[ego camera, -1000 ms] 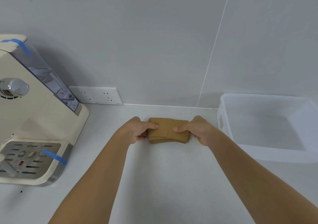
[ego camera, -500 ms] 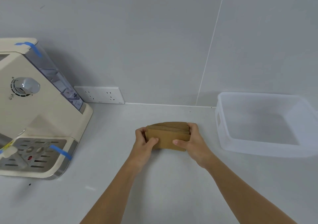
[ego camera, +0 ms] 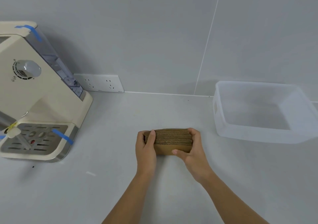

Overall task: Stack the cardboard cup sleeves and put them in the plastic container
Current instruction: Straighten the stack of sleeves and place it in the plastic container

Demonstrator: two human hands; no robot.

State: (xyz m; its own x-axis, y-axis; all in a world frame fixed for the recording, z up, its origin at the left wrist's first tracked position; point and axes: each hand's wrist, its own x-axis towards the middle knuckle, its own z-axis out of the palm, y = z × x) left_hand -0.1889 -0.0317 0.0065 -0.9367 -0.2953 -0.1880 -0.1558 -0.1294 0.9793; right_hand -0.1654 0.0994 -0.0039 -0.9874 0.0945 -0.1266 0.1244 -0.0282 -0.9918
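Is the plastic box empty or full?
Empty. Only the clear box's bare bottom shows; the sleeves are outside it, held by both hands.

A cream coffee machine (ego camera: 34, 94) stands at the left of the pale grey table (ego camera: 120, 180), close to the wall. It has a silver dial (ego camera: 28, 69) on its side, a clear water tank (ego camera: 56, 63) at its back, and a slotted metal drip tray (ego camera: 36, 138) at its base. Strips of blue tape (ego camera: 62, 136) cross the tray's edge and the tank lid. A white double socket (ego camera: 99, 85) sits low on the grey panelled wall (ego camera: 154, 34), just beside the machine. A small dark speck (ego camera: 33, 166) lies on the table near the machine's front.
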